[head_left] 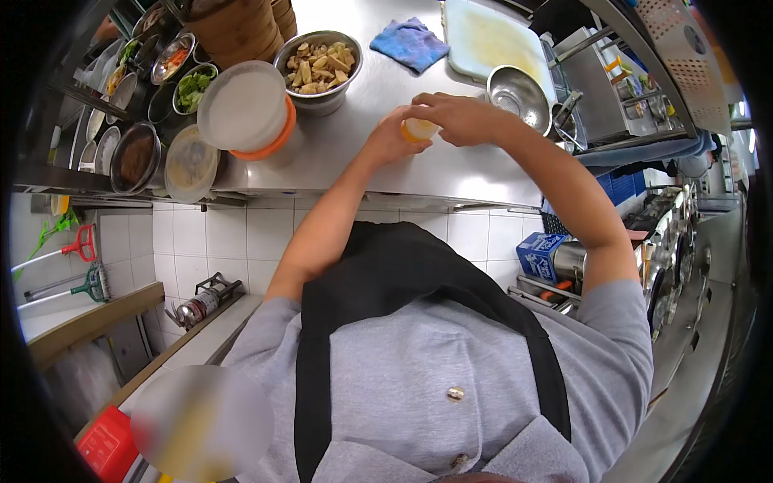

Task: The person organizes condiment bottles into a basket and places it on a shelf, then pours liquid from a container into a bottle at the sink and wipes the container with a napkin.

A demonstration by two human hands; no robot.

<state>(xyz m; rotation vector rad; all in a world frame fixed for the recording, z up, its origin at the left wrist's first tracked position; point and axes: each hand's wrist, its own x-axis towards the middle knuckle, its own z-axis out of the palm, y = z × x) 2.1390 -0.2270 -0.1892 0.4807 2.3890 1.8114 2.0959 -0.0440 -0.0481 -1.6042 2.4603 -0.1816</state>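
My left hand (388, 142) is closed round a small orange-yellow container with a pale top (420, 129), just above the steel counter (354, 169). From the other side my right hand (460, 117) reaches over it, fingers bent at its top and close to my left fingertips. The fingers partly cover the container, so its exact kind does not show. Beside my right hand lies an empty steel bowl (515, 95). A steel bowl of cut, cooked-looking pieces (320, 68) stands beyond my left hand.
Left on the counter is a lidded tub with an orange rim (245, 105), near bamboo steamers (229, 36) and several ingredient containers. A blue-purple cloth (409, 45) and a white cutting board (495, 40) lie at the back. A metal rack (636, 105) stands at the right.
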